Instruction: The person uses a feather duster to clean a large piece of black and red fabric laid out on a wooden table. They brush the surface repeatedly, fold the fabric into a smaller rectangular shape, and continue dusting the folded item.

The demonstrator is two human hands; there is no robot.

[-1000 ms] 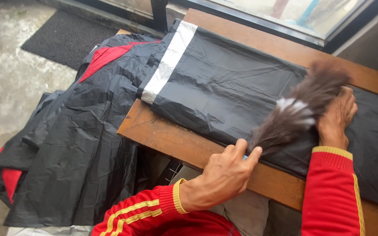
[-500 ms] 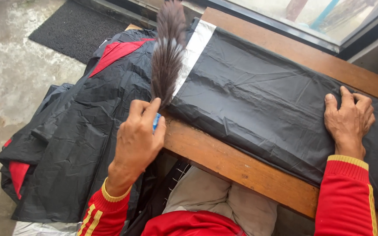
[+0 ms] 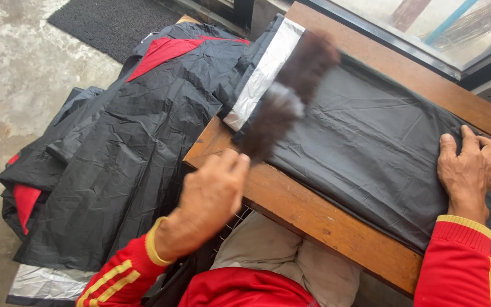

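Observation:
My left hand (image 3: 211, 199) grips the handle of a dark feather duster (image 3: 288, 102), blurred with motion, its feathers lying over the left end of a black raincoat (image 3: 370, 148) spread on a wooden table (image 3: 313, 219). A silver reflective strip (image 3: 265, 71) runs along the garment's left edge. My right hand (image 3: 470, 167) lies flat on the black fabric at the right, fingers spread, holding nothing. Both sleeves are red with yellow stripes.
More black rainwear with red panels (image 3: 115, 148) is heaped on the concrete floor left of the table. A dark doormat (image 3: 115, 23) lies at the top left. A window frame (image 3: 421, 45) borders the table's far edge.
The duster, upright over the table's left end half a second ago, now tilts right over the fabric. A second ago it was near my right hand. My right hand stays pressed on the fabric.

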